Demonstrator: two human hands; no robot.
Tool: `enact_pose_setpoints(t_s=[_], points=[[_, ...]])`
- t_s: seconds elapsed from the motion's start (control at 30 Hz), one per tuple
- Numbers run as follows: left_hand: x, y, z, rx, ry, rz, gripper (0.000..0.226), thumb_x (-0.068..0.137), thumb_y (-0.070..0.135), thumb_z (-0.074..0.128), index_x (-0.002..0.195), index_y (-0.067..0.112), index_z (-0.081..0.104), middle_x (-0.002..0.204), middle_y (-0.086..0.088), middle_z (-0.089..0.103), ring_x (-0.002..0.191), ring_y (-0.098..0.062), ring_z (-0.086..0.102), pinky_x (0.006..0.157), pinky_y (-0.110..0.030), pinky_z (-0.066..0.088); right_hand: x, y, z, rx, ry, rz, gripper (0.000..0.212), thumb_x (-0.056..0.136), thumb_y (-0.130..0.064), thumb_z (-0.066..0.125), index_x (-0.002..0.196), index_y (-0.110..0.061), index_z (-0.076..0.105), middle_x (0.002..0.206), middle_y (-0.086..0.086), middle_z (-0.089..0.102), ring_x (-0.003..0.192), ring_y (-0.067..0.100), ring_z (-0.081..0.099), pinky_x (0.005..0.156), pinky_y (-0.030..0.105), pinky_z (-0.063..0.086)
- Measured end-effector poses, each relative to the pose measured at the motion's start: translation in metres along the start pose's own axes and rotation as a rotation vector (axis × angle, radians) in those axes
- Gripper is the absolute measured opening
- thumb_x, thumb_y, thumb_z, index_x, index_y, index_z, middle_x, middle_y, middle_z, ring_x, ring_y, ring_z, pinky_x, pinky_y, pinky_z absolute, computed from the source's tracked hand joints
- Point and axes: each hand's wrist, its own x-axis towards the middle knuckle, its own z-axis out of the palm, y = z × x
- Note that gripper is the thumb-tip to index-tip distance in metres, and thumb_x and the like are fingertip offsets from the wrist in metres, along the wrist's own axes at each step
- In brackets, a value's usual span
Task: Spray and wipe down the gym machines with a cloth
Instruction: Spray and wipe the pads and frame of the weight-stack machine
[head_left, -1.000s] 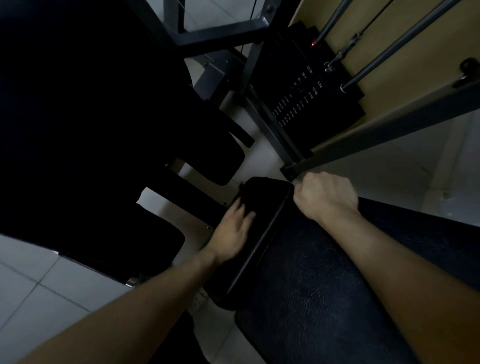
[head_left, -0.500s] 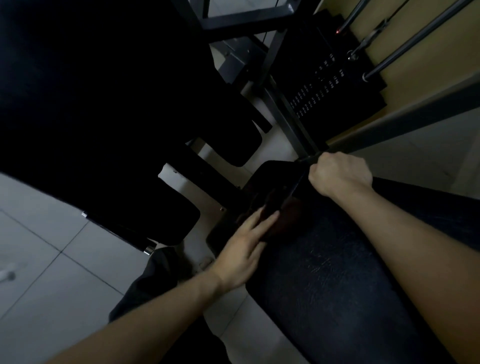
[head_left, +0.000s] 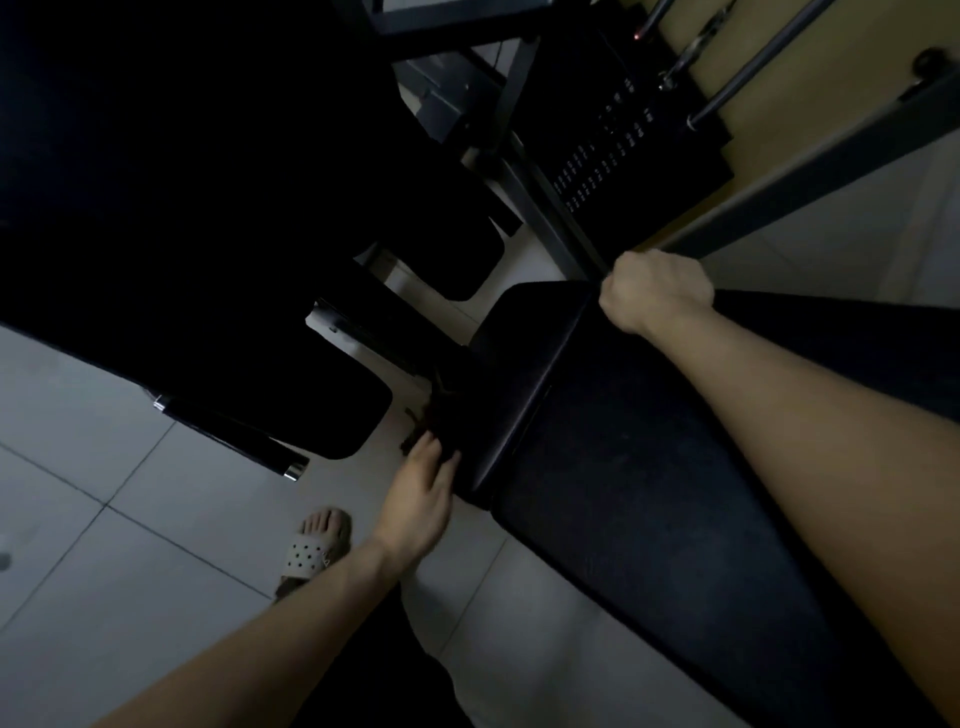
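Observation:
The black padded bench (head_left: 649, 493) of the gym machine runs from the lower right up to a shorter end pad (head_left: 530, 353). My left hand (head_left: 418, 499) reaches down beside that end pad's near side, and its thumb and fingers pinch a dark cloth (head_left: 439, 410) bunched against the pad's side. The cloth is hard to make out in the dim light. My right hand (head_left: 657, 291) is curled into a fist over the bench's far edge, at the seam between the two pads. What its fingers wrap is hidden.
A black weight stack (head_left: 613, 145) with guide rods stands at the top right, behind a slanted grey frame bar (head_left: 810, 176). Black roller pads (head_left: 332, 415) with a chrome end (head_left: 293, 470) jut in from the left. My sandalled foot (head_left: 317, 545) stands on the pale tiled floor (head_left: 130, 545).
My left hand slid off the top of the end pad and down its near side with the cloth. My right fist stayed on the far edge. The view tilted down and my foot came into sight.

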Motion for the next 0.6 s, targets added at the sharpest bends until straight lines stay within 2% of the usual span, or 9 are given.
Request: enact_pose_setpoints(t_s=[0.07,0.1,0.2,0.23,0.3,0.37,0.43,0.53,0.6], points=[[-0.027,0.027,0.008,-0.081,-0.056,0.070,0.027,0.108,0.016,0.043,0.120,0.029,0.064,0.128,0.018,0.055,0.127,0.007,0.048,0.108,-0.021,0.041,-0.009,0.003,-0.004,0.088,0.020,-0.032,0.034,0.103,-0.027,0.037,0.095,-0.009,0.065,0.088,0.011,0.064,0.074,0.028,0.059,0.060,0.033,0.046],[-0.035,0.039,0.012,-0.114,-0.085,0.107,0.034,0.108,0.012,0.043,0.123,0.036,0.061,0.135,0.024,0.050,0.131,0.012,0.042,0.108,-0.016,0.038,-0.016,0.007,-0.008,0.155,0.027,-0.059,0.034,0.103,-0.029,0.036,0.099,-0.009,0.064,0.094,0.011,0.065,0.078,0.028,0.059,0.063,0.034,0.045],[-0.044,0.057,0.021,-0.050,-0.094,0.178,0.047,0.108,0.006,0.040,0.138,0.043,0.046,0.153,0.034,0.023,0.142,0.022,0.014,0.113,-0.002,0.013,-0.053,0.025,-0.026,0.268,0.022,-0.116,0.033,0.103,-0.032,0.036,0.112,-0.013,0.062,0.110,0.012,0.064,0.091,0.030,0.058,0.073,0.036,0.045],[-0.044,0.058,0.022,-0.001,-0.091,0.155,0.046,0.108,0.008,0.040,0.142,0.038,0.045,0.154,0.031,0.016,0.146,0.016,0.011,0.113,-0.003,0.008,-0.069,0.034,-0.031,0.240,0.043,-0.133,0.034,0.102,-0.031,0.036,0.115,-0.014,0.062,0.114,0.012,0.064,0.098,0.031,0.058,0.080,0.037,0.045],[-0.047,0.071,0.023,0.065,-0.102,0.108,0.043,0.108,0.009,0.041,0.147,0.026,0.046,0.151,0.022,0.014,0.154,-0.006,0.013,0.116,-0.013,0.007,-0.104,0.059,-0.041,0.171,0.134,-0.125,0.035,0.102,-0.029,0.037,0.118,-0.014,0.064,0.118,0.011,0.063,0.108,0.032,0.057,0.096,0.039,0.039],[-0.054,0.099,0.027,0.082,-0.165,0.215,0.044,0.107,0.006,0.043,0.141,0.034,0.042,0.148,0.019,0.017,0.151,-0.009,0.015,0.116,-0.015,0.010,-0.143,0.092,-0.049,0.130,0.244,-0.046,0.035,0.101,-0.028,0.039,0.120,-0.014,0.065,0.119,0.010,0.063,0.113,0.030,0.055,0.108,0.043,0.032],[-0.063,0.133,0.038,0.092,-0.258,0.371,0.048,0.105,0.003,0.045,0.140,0.037,0.042,0.148,0.022,0.019,0.147,0.001,0.015,0.115,-0.008,0.009,-0.179,0.123,-0.054,0.119,0.330,0.060,0.036,0.100,-0.026,0.042,0.123,-0.012,0.066,0.124,0.012,0.062,0.119,0.030,0.053,0.114,0.048,0.026],[-0.087,0.177,0.064,0.097,-0.346,0.622,0.050,0.098,-0.003,0.046,0.144,0.014,0.054,0.149,0.023,0.022,0.141,0.023,0.009,0.114,-0.003,0.007,-0.234,0.159,-0.056,0.195,0.524,0.252,0.039,0.095,-0.017,0.048,0.131,-0.008,0.061,0.135,0.017,0.056,0.125,0.036,0.049,0.114,0.052,0.029],[-0.112,0.198,0.081,0.082,-0.412,0.730,0.046,0.092,-0.001,0.048,0.135,0.006,0.061,0.158,0.007,0.029,0.150,0.006,0.013,0.122,-0.014,0.009,-0.265,0.171,-0.052,0.354,0.603,0.397,0.044,0.095,-0.015,0.049,0.138,-0.008,0.054,0.140,0.018,0.053,0.127,0.037,0.048,0.109,0.049,0.034]])
